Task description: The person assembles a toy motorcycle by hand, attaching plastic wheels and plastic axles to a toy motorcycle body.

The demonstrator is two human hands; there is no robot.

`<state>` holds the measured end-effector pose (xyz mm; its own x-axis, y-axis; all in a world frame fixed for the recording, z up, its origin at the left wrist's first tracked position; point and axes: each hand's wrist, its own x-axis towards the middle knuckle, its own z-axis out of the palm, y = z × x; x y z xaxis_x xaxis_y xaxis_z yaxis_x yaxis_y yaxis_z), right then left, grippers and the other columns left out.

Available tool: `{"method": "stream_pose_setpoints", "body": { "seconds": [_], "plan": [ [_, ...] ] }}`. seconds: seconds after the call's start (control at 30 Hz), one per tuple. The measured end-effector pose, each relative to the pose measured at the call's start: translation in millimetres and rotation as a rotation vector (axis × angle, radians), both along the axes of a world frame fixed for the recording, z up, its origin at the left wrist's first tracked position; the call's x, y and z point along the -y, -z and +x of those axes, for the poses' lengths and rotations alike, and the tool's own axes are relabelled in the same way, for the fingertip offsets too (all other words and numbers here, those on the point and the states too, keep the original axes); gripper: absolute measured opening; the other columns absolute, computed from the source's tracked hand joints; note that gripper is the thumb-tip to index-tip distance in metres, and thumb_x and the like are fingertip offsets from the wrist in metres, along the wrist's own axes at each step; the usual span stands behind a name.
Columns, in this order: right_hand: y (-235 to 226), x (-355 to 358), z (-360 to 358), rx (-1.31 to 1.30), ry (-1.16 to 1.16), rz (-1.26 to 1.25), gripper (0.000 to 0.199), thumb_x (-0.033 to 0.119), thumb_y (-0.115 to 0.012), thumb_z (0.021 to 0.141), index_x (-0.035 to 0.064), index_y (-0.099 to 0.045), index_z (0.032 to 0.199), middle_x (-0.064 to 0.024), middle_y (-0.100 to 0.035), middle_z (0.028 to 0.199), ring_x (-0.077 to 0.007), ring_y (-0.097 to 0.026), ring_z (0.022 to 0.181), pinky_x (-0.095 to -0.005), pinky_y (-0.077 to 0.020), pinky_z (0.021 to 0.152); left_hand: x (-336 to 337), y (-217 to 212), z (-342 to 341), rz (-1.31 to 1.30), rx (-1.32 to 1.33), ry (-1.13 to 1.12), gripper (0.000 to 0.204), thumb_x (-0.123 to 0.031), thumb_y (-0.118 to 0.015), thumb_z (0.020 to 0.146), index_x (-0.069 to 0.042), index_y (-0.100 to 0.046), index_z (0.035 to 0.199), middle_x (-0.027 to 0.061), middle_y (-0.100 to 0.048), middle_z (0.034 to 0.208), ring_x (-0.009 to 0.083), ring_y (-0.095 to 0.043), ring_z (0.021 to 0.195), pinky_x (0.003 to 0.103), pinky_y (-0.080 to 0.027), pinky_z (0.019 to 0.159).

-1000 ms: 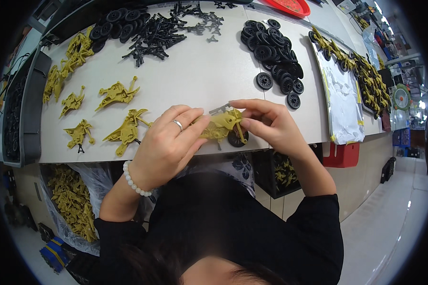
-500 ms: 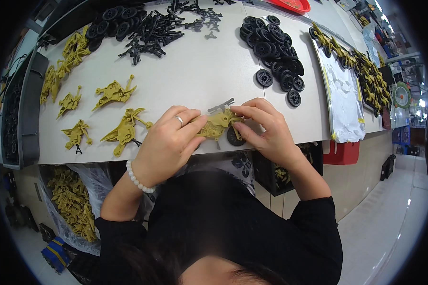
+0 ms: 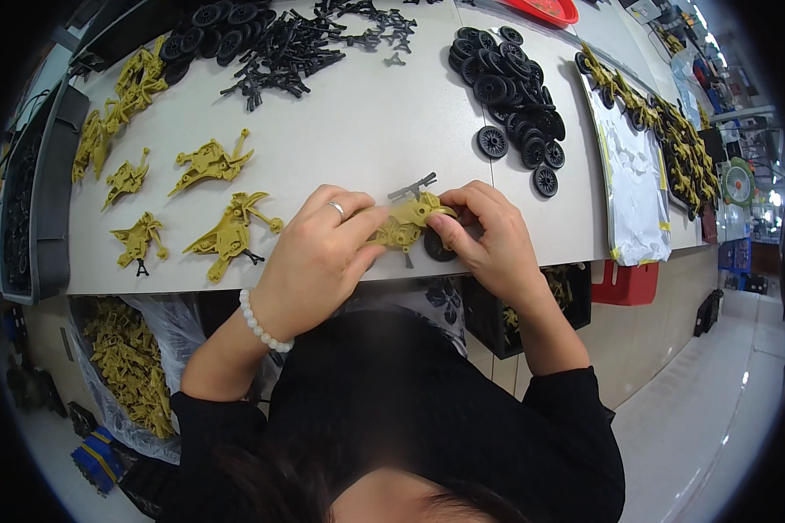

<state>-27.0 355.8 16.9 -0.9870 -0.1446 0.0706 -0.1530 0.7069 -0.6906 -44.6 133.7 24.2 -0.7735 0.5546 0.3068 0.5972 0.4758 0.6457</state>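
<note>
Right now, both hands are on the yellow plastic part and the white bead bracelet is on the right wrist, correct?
Not quite: the white bead bracelet is on the left wrist, not the right, as the head view shows. The left hand and right hand are both on the yellow plastic part.

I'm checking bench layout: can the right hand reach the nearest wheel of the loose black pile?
Probably yes: the right hand is near that black wheel, and nothing shows between them, though the hand holds the yellow part and would likely need to let go.
</note>
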Motion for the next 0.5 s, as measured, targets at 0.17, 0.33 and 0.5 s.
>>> {"method": "stream_pose_setpoints", "body": {
  "seconds": [0.17,0.33,0.5],
  "plan": [
    [0,6,-1,0.016,0.032,-0.005,0.028,0.025,-0.070,0.083,0.0004,-0.065,0.094,-0.0119,-0.063,0.084,-0.0291,-0.060,0.084,-0.0374,-0.0477,0.075,-1,5,4,0.030,0.000,-0.044,0.034,-0.002,-0.074,0.071,0.002,-0.065,0.103,0.0117,-0.063,0.102,0.0297,-0.058,0.096,0.036,-0.049,0.081],
    [5,5,2,0.110,0.113,-0.109,0.030,0.026,-0.071,0.083,-0.0006,-0.065,0.094,-0.0136,-0.063,0.086,-0.0298,-0.061,0.084,-0.0375,-0.0480,0.075,-1,6,7,0.055,0.005,-0.055,0.034,-0.002,-0.074,0.071,0.001,-0.064,0.104,0.0119,-0.062,0.102,0.0291,-0.058,0.096,0.036,-0.049,0.082],
    [-6,7,5,0.234,0.100,-0.231,0.020,0.012,-0.071,0.086,-0.0022,-0.062,0.098,-0.0047,-0.062,0.081,-0.0089,-0.058,0.073,-0.0219,-0.0462,0.064,2,10,9,0.131,0.123,-0.028,0.034,0.000,-0.070,0.073,-0.001,-0.062,0.106,0.0131,-0.059,0.103,0.0303,-0.055,0.097,0.036,-0.047,0.080]
  ]
}}
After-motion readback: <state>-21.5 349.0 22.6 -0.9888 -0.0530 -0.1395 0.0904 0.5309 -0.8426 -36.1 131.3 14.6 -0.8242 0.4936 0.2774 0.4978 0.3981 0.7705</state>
